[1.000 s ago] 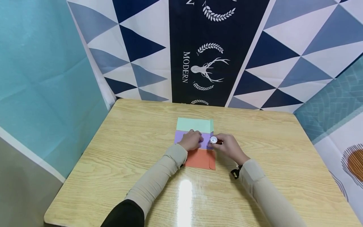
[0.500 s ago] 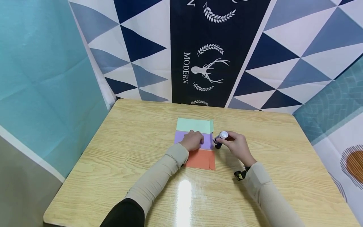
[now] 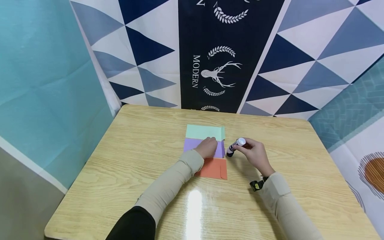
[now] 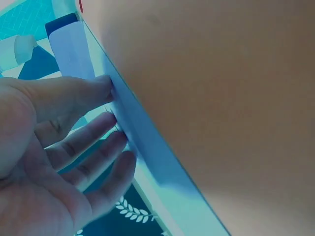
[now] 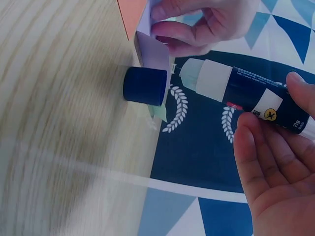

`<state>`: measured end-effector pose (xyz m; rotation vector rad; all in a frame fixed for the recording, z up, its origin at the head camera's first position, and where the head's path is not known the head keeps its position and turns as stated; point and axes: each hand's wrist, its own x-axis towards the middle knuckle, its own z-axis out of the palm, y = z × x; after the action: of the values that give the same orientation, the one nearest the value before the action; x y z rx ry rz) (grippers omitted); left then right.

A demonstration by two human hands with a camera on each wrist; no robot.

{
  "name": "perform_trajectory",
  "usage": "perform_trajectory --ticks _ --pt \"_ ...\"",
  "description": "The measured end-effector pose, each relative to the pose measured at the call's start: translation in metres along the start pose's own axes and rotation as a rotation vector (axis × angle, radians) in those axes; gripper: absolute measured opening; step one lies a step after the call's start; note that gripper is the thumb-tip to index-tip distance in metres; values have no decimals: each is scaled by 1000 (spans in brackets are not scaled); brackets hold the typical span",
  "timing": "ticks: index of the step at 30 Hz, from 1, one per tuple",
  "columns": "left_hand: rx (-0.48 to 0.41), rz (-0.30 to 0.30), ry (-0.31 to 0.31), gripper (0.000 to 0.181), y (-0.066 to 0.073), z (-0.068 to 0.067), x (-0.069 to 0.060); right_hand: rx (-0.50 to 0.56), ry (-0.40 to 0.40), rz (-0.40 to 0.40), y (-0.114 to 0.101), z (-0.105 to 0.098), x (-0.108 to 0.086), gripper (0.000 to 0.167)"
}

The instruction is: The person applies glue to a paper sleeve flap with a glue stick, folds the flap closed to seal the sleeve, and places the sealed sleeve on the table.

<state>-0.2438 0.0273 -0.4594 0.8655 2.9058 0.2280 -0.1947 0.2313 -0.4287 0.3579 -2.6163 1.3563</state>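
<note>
A mint green envelope [image 3: 204, 131], a purple envelope [image 3: 192, 144] and an orange envelope [image 3: 211, 169] lie in an overlapping column on the table. My left hand [image 3: 207, 147] rests on the purple one, its thumb and fingertips touching the paper in the left wrist view. Just right of the purple flap [image 5: 155, 53], my right hand [image 3: 255, 155] holds a glue stick [image 5: 256, 93] between thumb and fingers. The stick's tip is uncovered and points toward a dark blue cap [image 5: 145, 86] standing on the table, apart from it in the right wrist view.
The wooden table [image 3: 144, 146] extends around the envelopes on all sides. A patterned cloth [image 3: 216, 60] hangs behind its back edge, and a teal cloth [image 3: 57, 83] hangs at the left.
My right hand has moved right with the glue stick, off the purple flap, and the stick now leans. My left hand has shifted slightly right on the purple envelope.
</note>
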Motion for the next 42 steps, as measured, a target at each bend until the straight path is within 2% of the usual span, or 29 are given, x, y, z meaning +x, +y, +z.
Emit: perform_trajectory --ticks 3,9,13,16,23,31,37,42 --pt "5 33 3 19 -1 2 2 -20 5 -1 1 -2 -1 28" --pt "-40 25 -9 38 0 3 3 -16 2 13 4 -5 -2 29" --pt "-33 18 -45 56 3 1 2 -17 0 16 3 -6 -3 30" --pt "-31 3 -78 61 6 1 2 -25 7 22 4 -7 -4 30" --pt "-41 -41 -96 55 10 2 1 -20 12 33 6 -7 -4 31" --pt "-59 -5 -49 39 2 -2 1 -37 13 9 6 -8 -4 29" --pt "-72 3 -42 29 0 -1 1 -16 4 7 5 -7 -4 29" --pt "-30 -42 -37 22 7 1 0 -2 2 11 4 -6 -5 30"
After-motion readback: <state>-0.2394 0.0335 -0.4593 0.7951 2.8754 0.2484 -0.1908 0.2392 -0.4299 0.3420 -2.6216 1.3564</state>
